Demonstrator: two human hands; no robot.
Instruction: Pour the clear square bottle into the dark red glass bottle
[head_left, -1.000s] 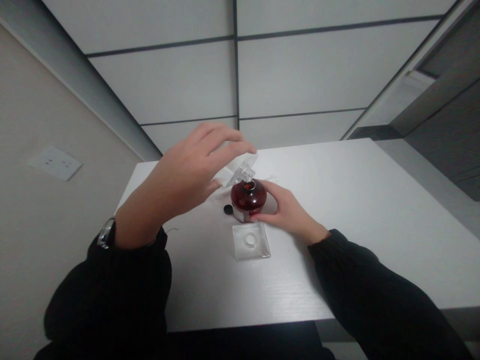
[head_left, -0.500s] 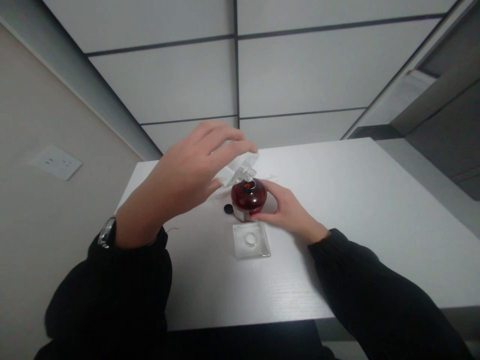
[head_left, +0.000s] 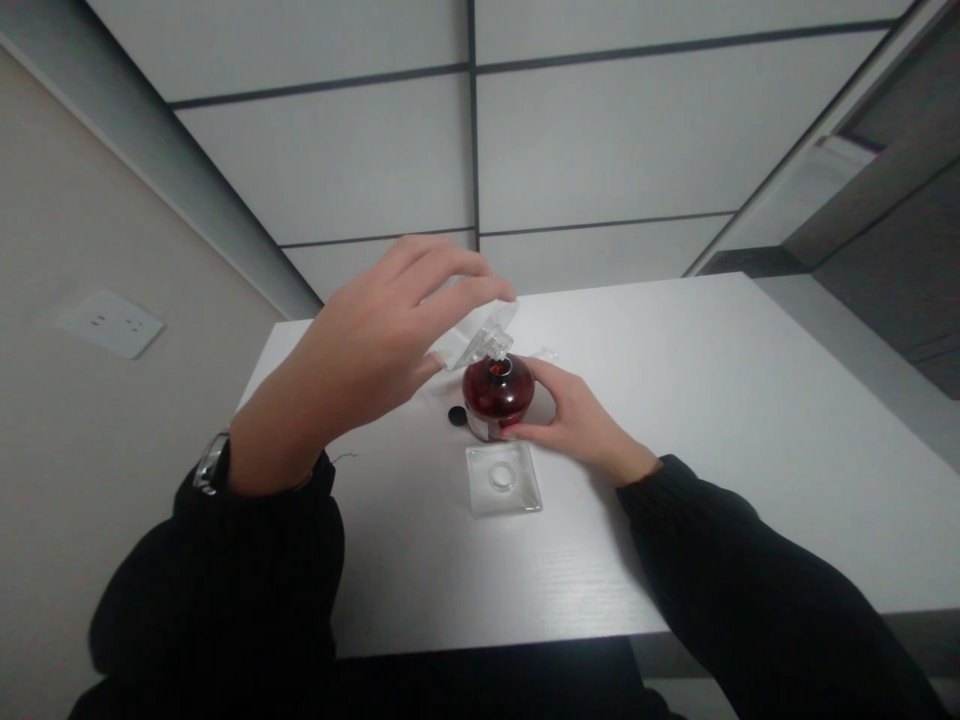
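Note:
My left hand (head_left: pixel 390 325) is closed around a clear glass bottle (head_left: pixel 474 338), tilted so that its neck points down to the right. The mouth of that bottle is right at the opening of a round dark-red bottle (head_left: pixel 498 392), which stands upright on the white table (head_left: pixel 600 540). With thumb and fingers around its right side, my right hand (head_left: pixel 571 412) grips the red bottle. A small black cap (head_left: pixel 457 416) lies just left of it. In front sits a square clear glass lid (head_left: pixel 502 478) with a ring in its middle.
Crumpled clear plastic (head_left: pixel 546 355) lies behind the red bottle. A dark thread (head_left: pixel 345 457) is on the table near my left sleeve. White panelled doors (head_left: pixel 600 140) rise behind the table, and a wall with a socket (head_left: pixel 112 323) is at left.
Almost nothing differs. Both hands keep their hold, and the clear bottle stays tilted at the red bottle's opening; the view has shifted very slightly.

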